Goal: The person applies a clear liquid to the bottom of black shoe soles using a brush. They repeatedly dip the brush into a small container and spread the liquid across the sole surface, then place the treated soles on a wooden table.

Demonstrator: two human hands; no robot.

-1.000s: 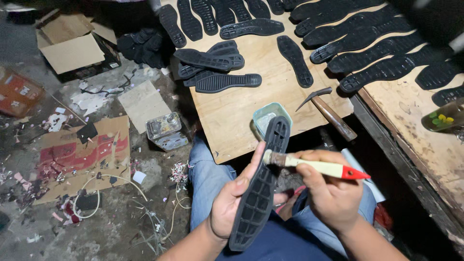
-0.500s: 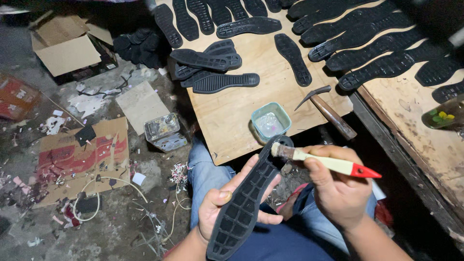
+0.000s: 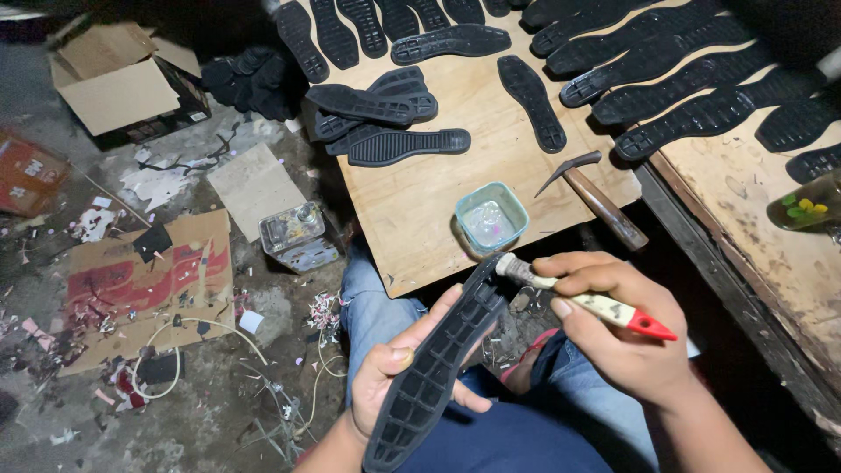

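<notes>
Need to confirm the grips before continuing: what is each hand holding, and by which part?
The left hand holds a black rubber shoe sole around its middle. The right hand holds a small brush by its handle, bristles on the sole's upper end.

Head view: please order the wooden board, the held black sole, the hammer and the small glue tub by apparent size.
1. wooden board
2. black sole, enlarged by nearness
3. hammer
4. glue tub

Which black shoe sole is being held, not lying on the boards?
The black sole in the left hand. The brush in the right hand touches its tip; all other soles lie flat on boards.
</notes>
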